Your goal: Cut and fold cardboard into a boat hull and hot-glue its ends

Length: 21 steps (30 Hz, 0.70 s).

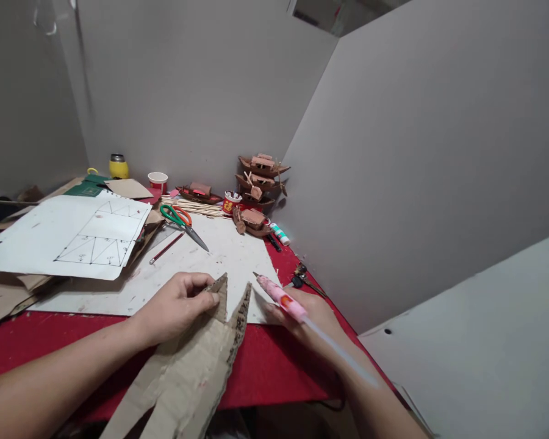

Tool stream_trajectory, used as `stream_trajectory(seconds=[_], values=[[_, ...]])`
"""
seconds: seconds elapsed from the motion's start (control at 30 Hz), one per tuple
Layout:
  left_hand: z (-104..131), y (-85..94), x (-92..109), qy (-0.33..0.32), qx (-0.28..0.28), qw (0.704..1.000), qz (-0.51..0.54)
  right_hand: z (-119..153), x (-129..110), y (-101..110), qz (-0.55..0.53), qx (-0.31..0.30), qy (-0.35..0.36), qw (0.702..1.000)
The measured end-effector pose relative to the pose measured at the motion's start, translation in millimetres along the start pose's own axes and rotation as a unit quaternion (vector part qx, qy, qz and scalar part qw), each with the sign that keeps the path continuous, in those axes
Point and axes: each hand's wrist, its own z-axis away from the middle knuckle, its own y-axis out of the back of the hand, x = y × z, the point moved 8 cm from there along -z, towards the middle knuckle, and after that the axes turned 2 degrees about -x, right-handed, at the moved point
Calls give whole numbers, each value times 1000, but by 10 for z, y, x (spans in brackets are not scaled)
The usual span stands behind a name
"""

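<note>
My left hand point(178, 305) pinches a cut piece of brown cardboard point(190, 372) near one of its pointed tips, thumb on top. Two points stick up at the far end of the cardboard, with a notch between them, and handwriting runs along the right one. The near part splits into strips and leaves the frame at the bottom. To the right, my right hand point(304, 320) has its fingers around a pink glue-gun-like or pen-like tool point(283, 299) with a pale tail. The tool's dark tip points up and left, apart from the cardboard.
Green-handled scissors point(187, 228) and a pencil point(166, 248) lie on a white board point(238, 244). Small model boats point(260, 183) are stacked at the back right. Drawn paper point(105, 235) covers cardboard at left. Cups, sticks and a yellow jar point(118, 167) stand or lie behind; grey partitions enclose the table.
</note>
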Motion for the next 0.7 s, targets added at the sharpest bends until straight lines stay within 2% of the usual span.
stream_trajectory(seconds=[0.03, 0.1, 0.17, 0.23, 0.3, 0.37, 0.4, 0.43, 0.53, 0.6, 0.7], values=[[-6, 44, 20, -16, 23, 999, -29, -55, 51, -40, 85, -8, -24, 996], [-4, 121, 74, -46, 64, 993, -87, -149, 131, -104, 190, -40, -55, 979], [14, 176, 127, -68, 99, 985, -127, -207, 151, -117, 208, -73, -49, 974], [35, 197, 170, -82, 118, 978, -151, -215, 134, -68, 182, -93, -38, 978], [52, 196, 200, -92, 127, 973, -170, -182, 49, 43, 139, -71, -24, 987], [63, 188, 223, -101, 133, 967, -193, -117, -104, 181, 77, 4, -18, 997], [65, 183, 232, -106, 135, 964, -205, -75, -194, 235, 22, 52, -18, 998], [66, 176, 238, -110, 136, 961, -215, -39, -290, 228, -44, 75, -17, 996], [57, 154, 246, -119, 130, 957, -229, -10, -613, 41, -170, 80, 10, 982], [51, 149, 254, -125, 129, 957, -229, -47, -752, -142, -186, 46, 8, 981], [50, 150, 264, -131, 129, 955, -232, -108, -828, -263, -208, 42, 8, 977]])
